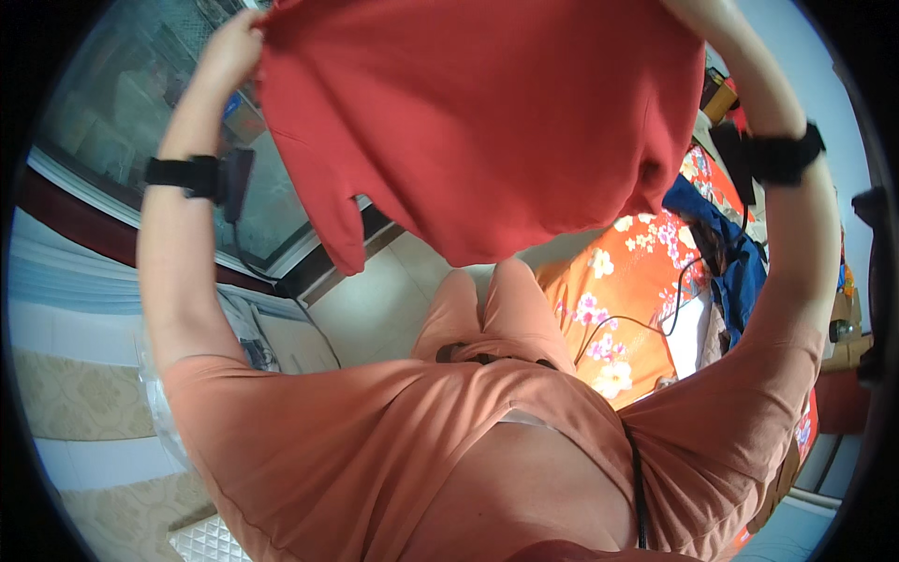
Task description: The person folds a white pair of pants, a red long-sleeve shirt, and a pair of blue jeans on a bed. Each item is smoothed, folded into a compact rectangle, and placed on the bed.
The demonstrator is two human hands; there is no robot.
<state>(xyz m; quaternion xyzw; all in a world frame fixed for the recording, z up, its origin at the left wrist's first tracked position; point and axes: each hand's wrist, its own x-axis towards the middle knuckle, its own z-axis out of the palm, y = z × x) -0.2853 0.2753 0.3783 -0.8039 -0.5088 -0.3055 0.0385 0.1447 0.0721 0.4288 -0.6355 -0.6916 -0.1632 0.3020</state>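
A red sweatshirt [487, 122] hangs spread out in the air in front of me, raised to the top of the picture. One sleeve dangles at its left side, and its right side is bunched near the bed. My left hand [236, 47] is closed on its upper left edge. At the upper right edge, my right hand [698, 11] holds the cloth up; its fingers are cut off by the top of the picture. The garment's upper part is also out of view.
To the right lies a bed with an orange flowered cover [609, 309], bearing dark blue clothing [735, 272] and a black cable [676, 300]. A glass sliding door [122, 122] stands at the left. Pale floor tiles [375, 290] show below the sweatshirt.
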